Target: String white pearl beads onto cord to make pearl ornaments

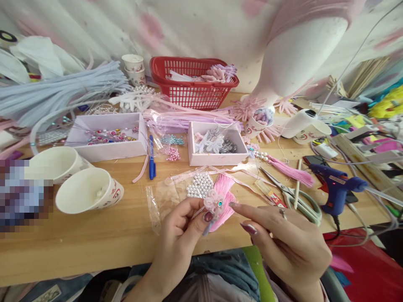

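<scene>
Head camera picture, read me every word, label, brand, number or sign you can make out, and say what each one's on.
Nothing can be read clearly.
Paper cups: printed marks, too small to read.
Blue glue gun: a label, too small to read.
Small red-labelled packet: print, too blurred to read.
Pale patch at the lower left: marks, too blurred to read.

Bright light, stretched edges

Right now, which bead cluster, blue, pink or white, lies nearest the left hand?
The white cluster, just beyond the flower in the left hand; the pink cluster and blue cluster lie farther back.
</scene>
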Action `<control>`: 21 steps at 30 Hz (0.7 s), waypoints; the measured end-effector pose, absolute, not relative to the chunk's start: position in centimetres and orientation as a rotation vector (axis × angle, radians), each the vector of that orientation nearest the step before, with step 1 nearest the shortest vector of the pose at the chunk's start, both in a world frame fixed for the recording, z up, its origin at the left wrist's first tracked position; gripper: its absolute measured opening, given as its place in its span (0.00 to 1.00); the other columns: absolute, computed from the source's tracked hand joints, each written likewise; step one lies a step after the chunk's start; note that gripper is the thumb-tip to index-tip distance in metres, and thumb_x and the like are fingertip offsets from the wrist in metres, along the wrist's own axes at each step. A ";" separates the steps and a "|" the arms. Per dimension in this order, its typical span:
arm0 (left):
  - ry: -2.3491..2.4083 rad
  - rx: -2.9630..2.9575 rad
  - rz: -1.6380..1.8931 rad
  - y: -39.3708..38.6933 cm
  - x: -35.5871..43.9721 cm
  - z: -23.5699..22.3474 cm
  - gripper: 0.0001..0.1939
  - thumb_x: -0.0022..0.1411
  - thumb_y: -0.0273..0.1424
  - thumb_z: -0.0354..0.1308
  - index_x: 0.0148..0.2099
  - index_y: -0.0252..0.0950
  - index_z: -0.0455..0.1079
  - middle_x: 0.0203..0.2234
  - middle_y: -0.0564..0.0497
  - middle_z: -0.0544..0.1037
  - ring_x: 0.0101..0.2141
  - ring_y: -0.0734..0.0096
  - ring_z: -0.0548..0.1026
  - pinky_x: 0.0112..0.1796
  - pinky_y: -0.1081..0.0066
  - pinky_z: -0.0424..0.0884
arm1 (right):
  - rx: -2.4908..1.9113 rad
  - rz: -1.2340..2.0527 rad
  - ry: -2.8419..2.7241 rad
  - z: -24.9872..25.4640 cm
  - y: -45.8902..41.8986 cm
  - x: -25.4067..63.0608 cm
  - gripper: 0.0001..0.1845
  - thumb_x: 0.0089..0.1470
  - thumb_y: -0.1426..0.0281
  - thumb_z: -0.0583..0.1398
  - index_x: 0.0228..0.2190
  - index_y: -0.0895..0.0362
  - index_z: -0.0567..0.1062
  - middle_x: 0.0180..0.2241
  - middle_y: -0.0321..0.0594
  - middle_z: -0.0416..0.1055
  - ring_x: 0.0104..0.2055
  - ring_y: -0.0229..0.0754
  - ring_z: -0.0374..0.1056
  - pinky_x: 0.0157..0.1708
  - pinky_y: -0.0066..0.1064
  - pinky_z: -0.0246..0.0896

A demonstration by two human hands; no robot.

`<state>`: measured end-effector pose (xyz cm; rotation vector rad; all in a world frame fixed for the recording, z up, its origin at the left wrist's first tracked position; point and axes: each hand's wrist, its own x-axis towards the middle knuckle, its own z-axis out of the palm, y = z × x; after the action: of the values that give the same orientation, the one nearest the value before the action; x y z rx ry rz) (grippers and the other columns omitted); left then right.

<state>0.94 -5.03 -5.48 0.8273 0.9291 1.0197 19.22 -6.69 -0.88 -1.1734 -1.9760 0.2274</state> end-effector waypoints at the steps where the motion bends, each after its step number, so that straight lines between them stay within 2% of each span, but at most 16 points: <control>1: 0.923 0.815 1.018 -5.0 1.0 -5.5 0.17 0.61 0.45 0.66 0.37 0.34 0.78 0.21 0.56 0.70 0.19 0.84 0.54 0.21 0.81 0.55 | -1.154 0.230 -1.987 -1.0 -6.7 19.3 0.12 0.63 0.79 0.59 0.46 0.58 0.78 0.22 0.31 0.73 0.21 0.31 0.67 0.23 0.24 0.58; 6: 0.895 0.800 0.996 -5.2 1.0 -5.8 0.17 0.60 0.45 0.67 0.37 0.35 0.78 0.22 0.56 0.72 0.20 0.84 0.56 0.21 0.82 0.55 | -1.125 0.248 -1.998 -1.8 -6.5 19.3 0.12 0.65 0.78 0.58 0.47 0.61 0.78 0.20 0.31 0.69 0.20 0.32 0.66 0.22 0.24 0.57; 14: 0.891 0.836 0.983 -5.0 1.1 -5.4 0.14 0.63 0.44 0.65 0.38 0.38 0.79 0.20 0.57 0.70 0.20 0.83 0.56 0.21 0.82 0.55 | -1.135 0.251 -2.024 -1.6 -6.4 19.2 0.11 0.66 0.78 0.57 0.46 0.61 0.78 0.21 0.33 0.70 0.21 0.32 0.67 0.22 0.24 0.58; 21: 0.918 0.845 0.972 -4.9 1.2 -5.4 0.15 0.62 0.45 0.65 0.38 0.38 0.79 0.20 0.57 0.68 0.20 0.82 0.56 0.20 0.81 0.54 | -1.120 0.206 -2.071 -1.5 -6.5 19.2 0.11 0.66 0.76 0.58 0.48 0.61 0.77 0.20 0.31 0.65 0.19 0.33 0.62 0.21 0.27 0.54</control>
<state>1.19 -4.94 -5.43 0.8450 0.9181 0.9719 19.24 -6.53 -1.47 -1.1202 -2.0709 0.2061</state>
